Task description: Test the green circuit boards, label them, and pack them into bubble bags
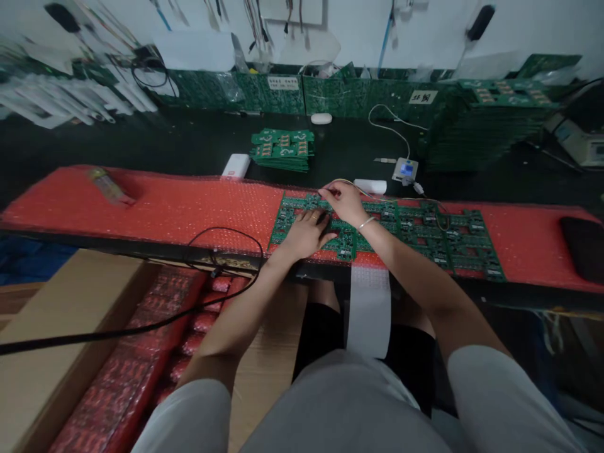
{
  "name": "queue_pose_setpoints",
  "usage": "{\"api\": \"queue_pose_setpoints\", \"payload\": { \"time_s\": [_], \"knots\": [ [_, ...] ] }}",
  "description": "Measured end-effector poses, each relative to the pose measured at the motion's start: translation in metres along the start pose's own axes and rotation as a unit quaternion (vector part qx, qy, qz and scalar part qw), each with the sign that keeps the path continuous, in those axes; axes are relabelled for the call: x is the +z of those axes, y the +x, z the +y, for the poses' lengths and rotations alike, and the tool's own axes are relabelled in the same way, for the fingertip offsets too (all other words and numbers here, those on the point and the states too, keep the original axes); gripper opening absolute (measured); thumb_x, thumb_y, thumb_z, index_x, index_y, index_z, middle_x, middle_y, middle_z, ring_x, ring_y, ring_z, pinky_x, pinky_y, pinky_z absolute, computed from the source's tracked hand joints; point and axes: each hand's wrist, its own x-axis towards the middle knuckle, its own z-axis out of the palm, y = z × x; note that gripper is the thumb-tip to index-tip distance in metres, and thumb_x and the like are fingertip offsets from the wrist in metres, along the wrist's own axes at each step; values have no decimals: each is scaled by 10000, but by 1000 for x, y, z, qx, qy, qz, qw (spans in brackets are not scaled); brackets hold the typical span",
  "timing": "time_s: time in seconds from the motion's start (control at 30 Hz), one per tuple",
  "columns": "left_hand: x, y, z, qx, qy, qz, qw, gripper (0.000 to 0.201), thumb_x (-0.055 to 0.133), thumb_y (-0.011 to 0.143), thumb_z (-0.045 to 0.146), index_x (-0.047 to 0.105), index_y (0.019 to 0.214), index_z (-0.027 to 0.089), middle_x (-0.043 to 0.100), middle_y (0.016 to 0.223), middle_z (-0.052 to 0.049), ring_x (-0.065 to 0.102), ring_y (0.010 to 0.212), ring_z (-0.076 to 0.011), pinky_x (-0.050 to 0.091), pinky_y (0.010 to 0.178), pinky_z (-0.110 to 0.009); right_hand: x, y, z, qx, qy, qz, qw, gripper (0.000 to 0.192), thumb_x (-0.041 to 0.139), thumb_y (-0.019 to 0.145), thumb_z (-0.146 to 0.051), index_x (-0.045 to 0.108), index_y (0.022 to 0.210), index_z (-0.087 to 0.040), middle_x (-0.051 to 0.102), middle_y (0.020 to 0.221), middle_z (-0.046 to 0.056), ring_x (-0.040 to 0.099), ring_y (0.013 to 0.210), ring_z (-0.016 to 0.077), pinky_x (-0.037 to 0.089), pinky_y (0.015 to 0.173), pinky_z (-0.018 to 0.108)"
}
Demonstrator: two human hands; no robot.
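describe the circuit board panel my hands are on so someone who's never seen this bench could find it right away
Find the long red bubble-wrap strip along the front of the dark bench. Two green panels lie on it side by side; yours is the left panel, under the left hand and right hand. The right panel has no hands on it.

Left hand (306, 231) flat on a green circuit board (330, 223), fingers spread. Right hand (343, 200) just beyond it, fingertips pinched low over the same board, bracelet (365, 222) at the wrist. Second circuit board (448, 242) alongside on the right, both lying on red bubble wrap (155, 204) along the bench edge. Stack of boards (283, 150) farther back on the dark bench (198, 141). Black cable (141, 324) looping down over a cardboard box (51, 340) of red-wrapped bundles (141, 371) at lower left.
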Motion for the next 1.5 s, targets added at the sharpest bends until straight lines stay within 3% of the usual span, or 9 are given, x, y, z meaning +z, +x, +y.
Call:
{"api": "queue_pose_setpoints", "payload": {
  "time_s": [0.13, 0.23, 0.3, 0.5, 0.73, 1.03, 1.17, 1.33, 1.5],
  "knots": [
    [1, -9, 6, -9, -8, 12, 1000, 609, 485, 1036, 509, 497, 1471, 84, 487, 1516, -218, 421, 1438, -368, 310, 1207, -549, 26, 33, -2, -26, -100, -38, 994, 250, 639, 948, -341, 651, 748, -192, 673, 770, 53, 589, 776, 210, 425, 769, 334],
    [-3, -24, 16, -12, -21, 29, 999, 625, 447, 1052, 498, 417, 1528, 94, 429, 1570, -202, 339, 1498, -349, 262, 1238, -549, 40, 37, 3, -53, -149, -59, 986, 275, 585, 980, -351, 653, 769, -189, 678, 816, 67, 595, 838, 227, 410, 792, 341],
    [-7, -35, 25, -5, -30, 35, 999, 614, 453, 1049, 502, 452, 1504, 90, 423, 1572, -208, 328, 1504, -351, 261, 1240, -553, 43, 35, 5, -61, -168, -62, 982, 290, 552, 999, -363, 657, 792, -188, 689, 851, 78, 602, 885, 243, 407, 813, 352],
    [-15, -58, 52, 28, -59, 45, 997, 509, 476, 1050, 448, 557, 1414, 103, 502, 1517, -184, 408, 1458, -342, 323, 1221, -547, 39, 31, 4, -59, -206, -81, 973, 265, 543, 1007, -364, 643, 830, -195, 704, 902, 91, 597, 982, 287, 382, 859, 388],
    [-15, -65, 71, 51, -90, 71, 992, 386, 518, 1035, 372, 664, 1277, 110, 593, 1407, -191, 516, 1348, -356, 460, 1106, -547, 38, 32, 8, -91, -207, -87, 970, 263, 530, 1016, -362, 629, 832, -202, 688, 897, 75, 579, 965, 271, 376, 882, 396],
    [-11, -68, 86, 61, -133, 60, 987, 317, 522, 1032, 328, 690, 1247, 167, 638, 1326, -161, 565, 1260, -334, 485, 1046, -546, 39, 36, 15, -99, -189, -109, 971, 237, 549, 1009, -356, 624, 843, -205, 665, 887, 62, 569, 972, 260, 409, 906, 404],
    [-8, -67, 89, 69, -136, 76, 985, 307, 516, 1035, 320, 698, 1192, 129, 666, 1253, -154, 590, 1176, -316, 513, 994, -496, 40, 35, 16, -104, -193, -107, 970, 222, 544, 1009, -347, 635, 867, -202, 676, 912, 68, 573, 1013, 267, 413, 941, 418],
    [1, -66, 93, 52, -150, 81, 984, 291, 487, 1046, 308, 715, 1110, 140, 688, 1150, -138, 606, 1077, -293, 537, 901, -456, 44, 33, 17, -77, -206, -104, 970, 202, 553, 1005, -338, 639, 895, -191, 692, 973, 95, 593, 1016, 278, 428, 913, 410],
    [23, -68, 102, 36, -187, 65, 980, 249, 505, 1036, 302, 723, 1072, 187, 677, 1083, -124, 618, 1036, -270, 540, 891, -452, 45, 36, 19, -59, -205, -125, 969, 226, 495, 1035, -348, 629, 953, -185, 681, 960, 81, 602, 945, 239, 425, 843, 355]
  ]
}}
